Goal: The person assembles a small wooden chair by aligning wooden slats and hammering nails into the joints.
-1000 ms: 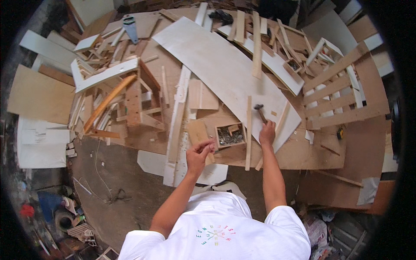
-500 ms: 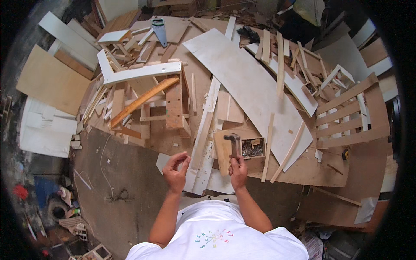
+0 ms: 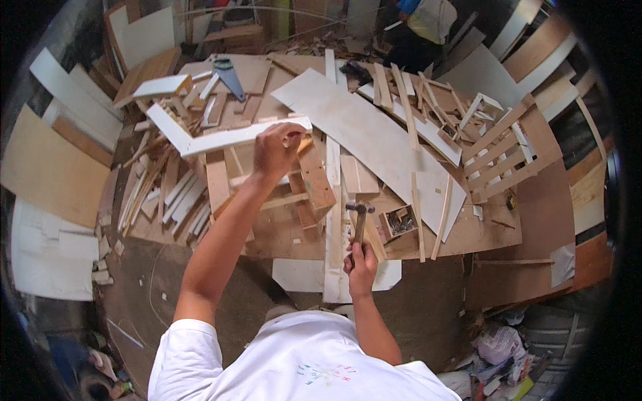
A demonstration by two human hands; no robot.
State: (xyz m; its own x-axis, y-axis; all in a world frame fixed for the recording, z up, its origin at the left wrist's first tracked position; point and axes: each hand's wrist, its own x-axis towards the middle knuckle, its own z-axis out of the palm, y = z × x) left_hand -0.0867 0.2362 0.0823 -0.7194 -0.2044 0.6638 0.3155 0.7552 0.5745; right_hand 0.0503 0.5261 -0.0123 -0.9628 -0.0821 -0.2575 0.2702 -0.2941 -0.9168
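My left hand (image 3: 279, 148) is closed, fingers pinched together, over the right end of a white L-shaped board (image 3: 221, 139). Whatever the fingers may hold is too small to make out. That board lies along the top of a wooden frame (image 3: 315, 175) with brown side pieces, and an orange-brown strip is partly hidden behind my hand. My right hand (image 3: 362, 267) is wrapped round the handle of a hammer (image 3: 360, 227), its dark metal head pointing up, near the table's front edge. Just right of the hammer, a small wooden box (image 3: 386, 228) holds nails (image 3: 402, 220).
A large white panel (image 3: 361, 127) lies diagonally across the worktable (image 3: 281, 246). A handsaw (image 3: 229, 78) rests at the far left. Loose wood strips (image 3: 187, 200) pile up at left, and a slatted frame (image 3: 508, 160) stands at right. Another person (image 3: 428, 23) is beyond the table.
My left hand has reached forward from near the table's front edge to the white board's right end. The right hand still grips the hammer. The view has shifted, and a person shows more at the back.
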